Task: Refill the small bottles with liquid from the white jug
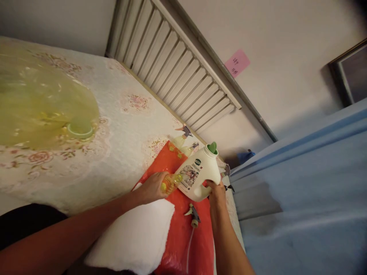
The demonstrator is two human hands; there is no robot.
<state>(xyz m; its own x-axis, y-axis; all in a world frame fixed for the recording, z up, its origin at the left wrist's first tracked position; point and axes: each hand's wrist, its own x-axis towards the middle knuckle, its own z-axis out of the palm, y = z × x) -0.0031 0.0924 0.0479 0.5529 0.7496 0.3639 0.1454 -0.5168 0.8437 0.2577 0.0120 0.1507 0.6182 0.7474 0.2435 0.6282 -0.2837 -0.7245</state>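
My left hand [153,188] is wrapped round a small clear spray bottle [171,183] with yellow liquid in it, its neck pointing toward a jug. The white detergent jug [191,171] has a floral label and a green spout [212,148] in its open mouth. Gripping its handle from the right is my right hand [217,193]; some fingers are hidden behind the handle. Below the jug, a loose trigger sprayer head [195,216] with its thin tube lies on red plastic [197,242]. A folded white towel [137,233] lies under my left forearm.
Two spray bottles [179,140] stand behind the red plastic. A yellow translucent bag [43,95] fills the left of the flower-patterned tabletop [126,145]. A metal rack [177,57] lines the wall, which bears a pink note [237,63]. Blue fabric [304,198] hangs at right.
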